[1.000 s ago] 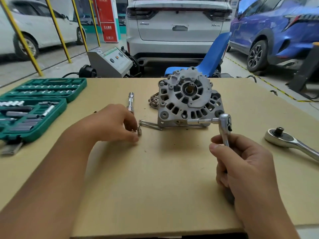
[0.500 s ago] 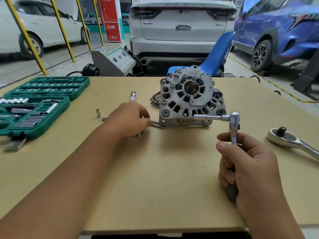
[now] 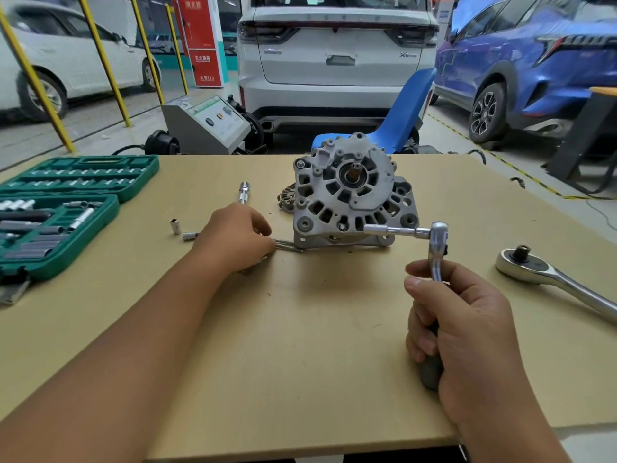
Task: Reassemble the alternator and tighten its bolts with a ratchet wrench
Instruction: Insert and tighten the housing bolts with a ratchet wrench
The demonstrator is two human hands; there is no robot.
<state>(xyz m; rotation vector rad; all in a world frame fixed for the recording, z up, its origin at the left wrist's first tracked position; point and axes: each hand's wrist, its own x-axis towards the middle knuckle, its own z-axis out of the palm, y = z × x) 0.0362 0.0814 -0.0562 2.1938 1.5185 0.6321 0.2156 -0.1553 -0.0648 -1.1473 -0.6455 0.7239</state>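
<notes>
Right hand (image 3: 467,332) grips chrome ratchet wrench (image 3: 435,252); left hand (image 3: 235,238) pinches slim steel bolts (image 3: 288,245) beside ribbed alternator (image 3: 350,195).

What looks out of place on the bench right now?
Nothing damaged or spilled. Two sockets lie loose on the table outside the green case, and a second ratchet sits idle at right. The alternator stands upright.

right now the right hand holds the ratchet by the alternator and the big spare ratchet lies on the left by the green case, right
Not quite. The head view shows the spare ratchet lying on the right side of the table, far from the green case. The right hand does hold the ratchet by the alternator.
</notes>
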